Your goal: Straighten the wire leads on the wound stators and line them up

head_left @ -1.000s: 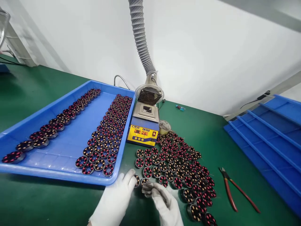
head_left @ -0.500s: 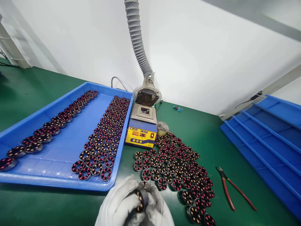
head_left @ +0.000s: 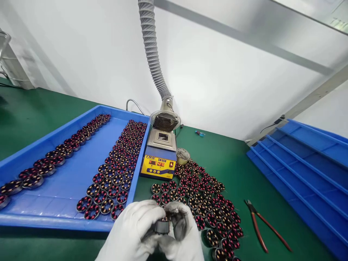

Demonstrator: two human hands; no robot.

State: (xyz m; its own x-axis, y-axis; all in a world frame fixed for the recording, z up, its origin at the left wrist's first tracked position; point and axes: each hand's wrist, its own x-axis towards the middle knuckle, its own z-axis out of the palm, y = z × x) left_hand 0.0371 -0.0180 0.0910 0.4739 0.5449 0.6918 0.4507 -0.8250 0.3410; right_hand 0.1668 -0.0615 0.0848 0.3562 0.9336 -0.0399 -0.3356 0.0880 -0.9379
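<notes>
Both hands wear white gloves and meet at the bottom centre, in front of the ring parts on the green table. My left hand [head_left: 134, 230] is closed on a dark ring-shaped part [head_left: 162, 226], whose outer side faces me. My right hand [head_left: 182, 232], its fingertips stained grey, curls round the other side of this part, fingers bent against it. Many similar ring parts [head_left: 198, 197] with red or cream segments lie to the right of the hands. More stand in rows in a blue tray [head_left: 73, 224] at the left.
A yellow-fronted solder pot [head_left: 158, 166] stands under a fan hood [head_left: 165, 121] and grey hose [head_left: 152, 47]. Beside it is a small round cup [head_left: 183, 156]. Red-handled cutters [head_left: 256, 224] lie at the right, near stacked blue trays [head_left: 301, 174].
The view has shifted. The held ring part has turned from showing its segments to showing its outer side. Both hands are more fully in view.
</notes>
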